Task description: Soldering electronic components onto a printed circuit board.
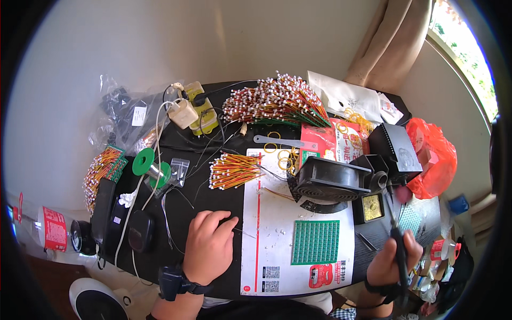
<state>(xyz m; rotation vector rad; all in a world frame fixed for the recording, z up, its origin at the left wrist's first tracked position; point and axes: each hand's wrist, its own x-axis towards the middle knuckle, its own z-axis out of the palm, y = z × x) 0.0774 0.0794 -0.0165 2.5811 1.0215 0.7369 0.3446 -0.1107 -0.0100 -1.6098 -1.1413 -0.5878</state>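
Note:
My left hand (209, 250), with a black watch at the wrist, rests over the dark table with its fingers bent together. A thin strand of solder wire (245, 233) pokes out from its fingertips toward the white sheet. My right hand (385, 264) grips a soldering iron (398, 248) by its dark handle, the metal end pointing up beside the iron's holder (380, 178). Between my hands, a green circuit board panel (316, 242) lies flat on the white printed sheet (266, 213). Neither hand touches the panel.
A black fan (330, 180) stands behind the panel. Next to it are a yellow tip-cleaning tray (372, 207) and a black box (394, 152). Bundled wires (234, 170), a green solder spool (144, 161) and a large heap of wired connectors (272, 101) lie farther back and left.

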